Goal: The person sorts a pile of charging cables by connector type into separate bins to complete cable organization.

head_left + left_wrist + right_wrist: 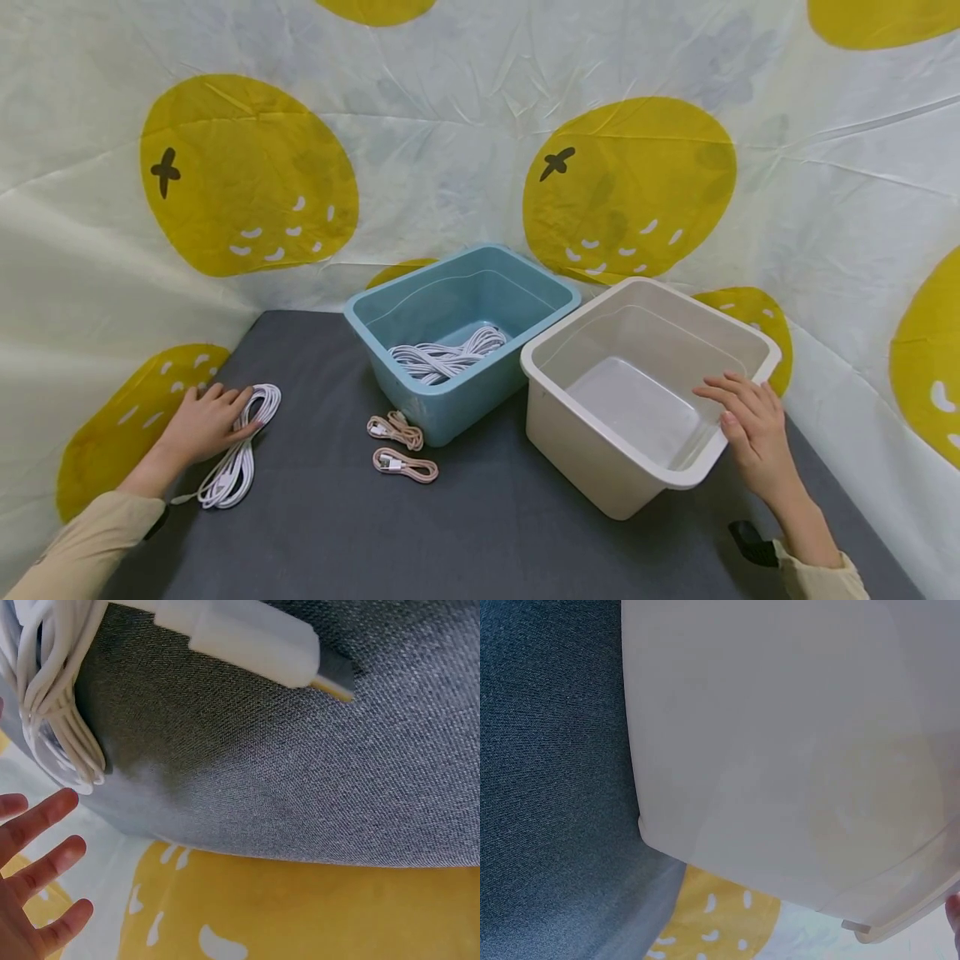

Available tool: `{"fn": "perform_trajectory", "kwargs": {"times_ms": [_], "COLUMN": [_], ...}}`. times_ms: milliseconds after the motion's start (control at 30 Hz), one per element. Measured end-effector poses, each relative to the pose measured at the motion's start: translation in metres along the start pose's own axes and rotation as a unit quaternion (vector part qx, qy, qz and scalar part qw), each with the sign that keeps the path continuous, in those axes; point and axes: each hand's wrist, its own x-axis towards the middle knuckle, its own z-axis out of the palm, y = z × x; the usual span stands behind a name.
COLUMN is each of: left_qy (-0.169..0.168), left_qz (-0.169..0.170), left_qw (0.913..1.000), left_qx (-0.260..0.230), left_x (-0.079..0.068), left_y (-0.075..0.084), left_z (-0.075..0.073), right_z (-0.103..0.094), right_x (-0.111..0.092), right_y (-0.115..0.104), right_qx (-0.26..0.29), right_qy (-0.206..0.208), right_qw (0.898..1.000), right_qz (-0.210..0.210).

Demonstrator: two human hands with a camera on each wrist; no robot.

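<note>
At the table's left side, my left hand (206, 423) is spread beside a coiled white cable (238, 471), its thumb reaching across the coil. The left wrist view shows straight, parted fingers (49, 870) near the bundle, with a white plug (255, 641) with a metal tip close to the camera. On the right, my right hand (759, 437) hovers at the near right rim of a beige bin (577, 454), fingers loosely extended over its opening. The bin's outer wall fills much of the right wrist view, where one fingertip (953, 919) appears by the rim.
Left of the beige bin, a blue bin (472, 417) contains white coiled cables (446, 360). Two small tan cable bundles, one (396, 430) against its base and another (406, 467) nearer, lie on the dark grey table (330, 533). A patterned cloth (442, 183) hangs behind.
</note>
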Motion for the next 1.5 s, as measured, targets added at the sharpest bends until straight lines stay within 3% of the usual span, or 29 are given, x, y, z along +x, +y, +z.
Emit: {"fn": "perform_trajectory", "kwargs": {"times_ms": [133, 367, 800, 1133, 1500], "left_qy": [-0.016, -0.076, -0.122, -0.112, -0.087], "left_qz": [-0.004, -0.02, -0.045, -0.043, -0.014], "left_qw": [0.9999, 0.9969, 0.9915, 0.9927, 0.996], "left_qx": [-0.003, -0.005, -0.009, -0.011, -0.018], "left_x": [0.0018, 0.004, 0.0068, 0.0059, 0.0083], "left_y": [0.0005, 0.0001, -0.0023, -0.0021, 0.0043], "left_z": [0.0023, 0.0027, 0.0008, 0.006, 0.0092], "right_z": [-0.0002, -0.0001, 0.0002, 0.0002, -0.0003], "right_x": [-0.0002, 0.0006, -0.0005, 0.0002, -0.0007], "right_y": [0.0003, 0.0003, -0.0007, -0.0012, -0.001], "right_qx": [-0.001, -0.005, -0.005, -0.007, -0.006], "right_qy": [-0.001, -0.003, -0.002, -0.001, -0.002], "right_qw": [1.0, 1.0, 1.0, 1.0, 1.0], "right_qz": [-0.001, -0.002, -0.003, -0.001, 0.003]}}
